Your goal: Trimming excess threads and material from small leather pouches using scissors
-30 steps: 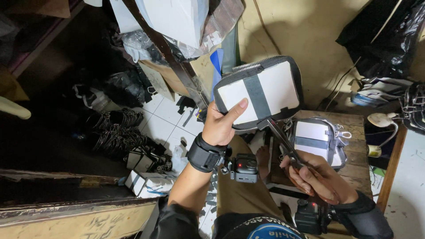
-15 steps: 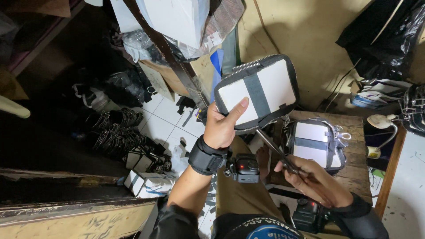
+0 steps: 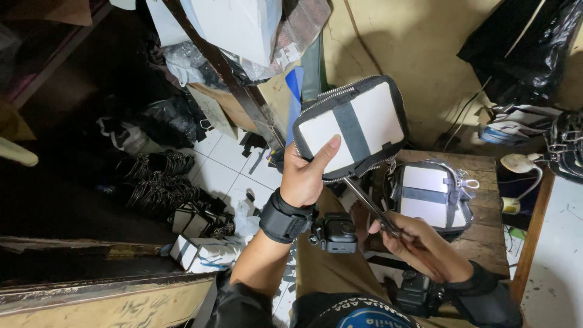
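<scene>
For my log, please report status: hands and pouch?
Left hand holds white pouch up. Right hand grips scissors, tips at pouch edge. Second pouch on table.

1. Wall (image 3: 413, 54): yellowish plaster, stained, with a thin cable running down it.
2. Floor (image 3: 221, 173): white tiles, littered with dark scraps and offcuts.
3. Wooden table (image 3: 486, 243) at right: rough brown planks, worn surface.
4. Black plastic bag (image 3: 528, 48) hangs against the wall at upper right.
5. Pile of black straps and buckles (image 3: 155, 182) lies on the floor at left, in shadow.
6. White cardboard boxes (image 3: 197, 252) sit on the tiles beside the pile.
7. Wooden plank edge (image 3: 91, 285) crosses the lower left corner.
8. Light: dim at left, brighter over table and wall.
</scene>
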